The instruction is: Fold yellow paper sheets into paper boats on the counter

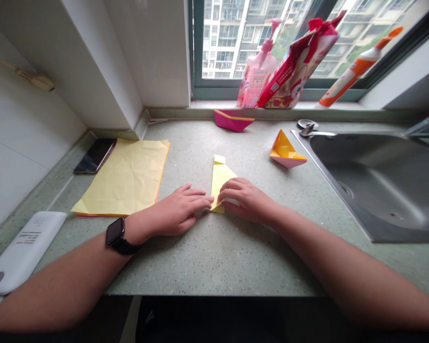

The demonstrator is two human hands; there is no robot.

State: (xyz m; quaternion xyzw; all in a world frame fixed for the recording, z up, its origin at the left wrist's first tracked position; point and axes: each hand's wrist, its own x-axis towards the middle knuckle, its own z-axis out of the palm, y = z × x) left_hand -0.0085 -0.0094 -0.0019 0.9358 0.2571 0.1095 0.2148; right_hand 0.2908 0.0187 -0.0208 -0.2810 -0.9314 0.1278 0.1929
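Note:
A folded yellow paper (pixel 219 177) lies on the grey speckled counter (pixel 214 257), narrow end pointing away from me. My left hand (pixel 177 209) rests beside it, fingers stretched flat, their tips pressing on the paper's near left corner. My right hand (pixel 245 197) has curled fingers that pinch the paper's near edge. A black watch (pixel 116 236) is on my left wrist.
A stack of yellow sheets (pixel 127 178) lies left, with a phone (pixel 95 156) and a white power bank (pixel 23 250) nearby. A pink paper boat (pixel 232 120) and a yellow-pink one (pixel 286 151) sit farther back. A steel sink (pixel 379 181) is right. Bottles and a red pouch (pixel 296 62) stand on the sill.

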